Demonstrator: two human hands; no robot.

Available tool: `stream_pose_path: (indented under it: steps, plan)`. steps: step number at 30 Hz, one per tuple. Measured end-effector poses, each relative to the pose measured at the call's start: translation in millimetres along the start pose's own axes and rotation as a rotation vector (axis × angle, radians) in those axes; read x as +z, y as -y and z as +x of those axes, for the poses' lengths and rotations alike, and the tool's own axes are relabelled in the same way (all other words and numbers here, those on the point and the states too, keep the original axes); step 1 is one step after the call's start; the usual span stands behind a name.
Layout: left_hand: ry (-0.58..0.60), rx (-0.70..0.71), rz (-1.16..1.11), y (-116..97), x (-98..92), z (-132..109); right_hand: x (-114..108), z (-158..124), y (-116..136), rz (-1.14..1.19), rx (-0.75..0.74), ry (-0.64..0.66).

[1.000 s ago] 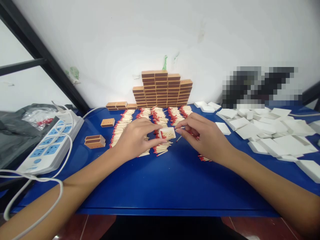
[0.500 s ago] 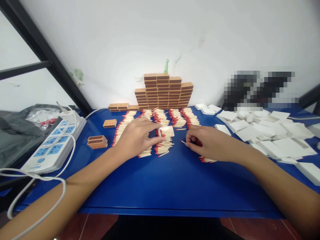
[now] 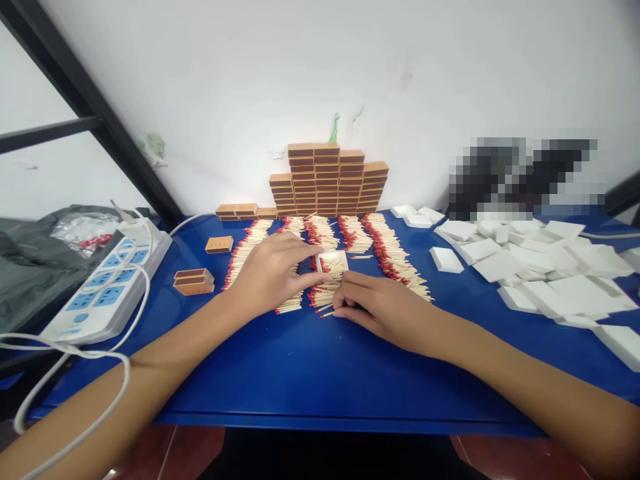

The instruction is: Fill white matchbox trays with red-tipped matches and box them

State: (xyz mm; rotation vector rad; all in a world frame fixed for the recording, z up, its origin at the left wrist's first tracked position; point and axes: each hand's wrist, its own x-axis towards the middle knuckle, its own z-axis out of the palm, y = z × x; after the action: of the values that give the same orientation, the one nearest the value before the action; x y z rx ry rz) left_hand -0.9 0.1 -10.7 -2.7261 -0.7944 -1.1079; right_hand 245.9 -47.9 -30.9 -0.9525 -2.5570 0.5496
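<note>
My left hand (image 3: 267,270) holds a small white matchbox tray (image 3: 341,256) between thumb and fingers, over the middle row of matches. Some red-tipped matches lie inside the tray. Close to its front right corner, my right hand (image 3: 377,307) is closed in a pinch on a match (image 3: 327,314) at the near end of that row. The match's red head points left, and its rear end is hidden by the fingertips. More rows of matches run on both sides, such as the long right row (image 3: 393,257) and the left row (image 3: 247,250).
Brown matchboxes (image 3: 327,190) are stacked against the wall, with several loose ones at left, such as a single matchbox (image 3: 219,245). A heap of white trays (image 3: 530,260) covers the right side. A power strip (image 3: 107,287) with looping white cable (image 3: 127,380) lies at left on the blue table (image 3: 280,380).
My right hand has moved left from the right-hand row to the near end of the middle row, with the match in its pinch. My left hand and the tray have stayed in place.
</note>
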Motion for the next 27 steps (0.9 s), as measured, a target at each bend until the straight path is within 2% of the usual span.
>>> stream_pose_path:
  steps: [4,10,16,18,23,27]
  plan:
    - [0.006,0.001,0.010,0,-0.5,0,3,0,-5,0.019,-0.036,-0.036]
    - [0.013,-0.003,0.001,0,-0.9,0,2,1,-1,-0.014,0.002,-0.039]
    - [0.056,-0.016,0.011,2,-0.5,-1,-9,-1,5,0.008,0.011,-0.039]
    - [0.075,-0.017,0.014,3,0.3,-2,-16,-2,5,0.005,0.014,-0.088]
    - [0.073,-0.038,-0.031,-4,2.6,-2,-28,-2,-2,-0.122,0.030,-0.350]
    - [0.086,-0.067,-0.126,-14,2.9,-1,-28,-1,-8,-0.209,0.029,-0.403]
